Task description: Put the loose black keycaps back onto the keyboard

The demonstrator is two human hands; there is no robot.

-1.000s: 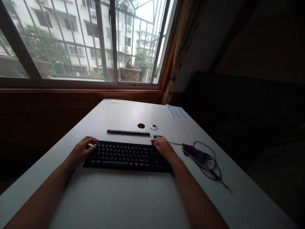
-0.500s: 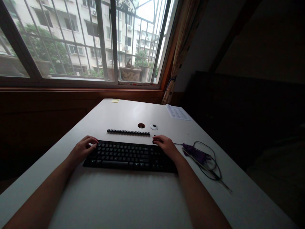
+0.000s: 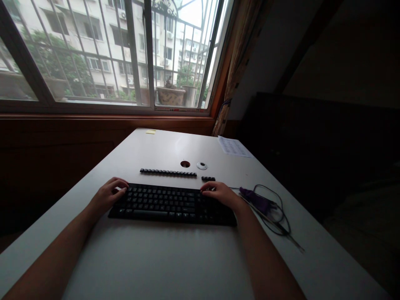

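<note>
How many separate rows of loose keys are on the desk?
2: a long row behind the keyboard, and a short row farther right, just beyond the right hand. Anything under that hand would be hidden.

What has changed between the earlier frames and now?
The right hand reached out, mostly hiding the short key row, then drew back to the far edge of the keyboard, slightly right of where it began; the short key row now shows. Whether the hand took or released a key, I cannot tell. The left hand, the keyboard and the long key row stayed put.
</note>
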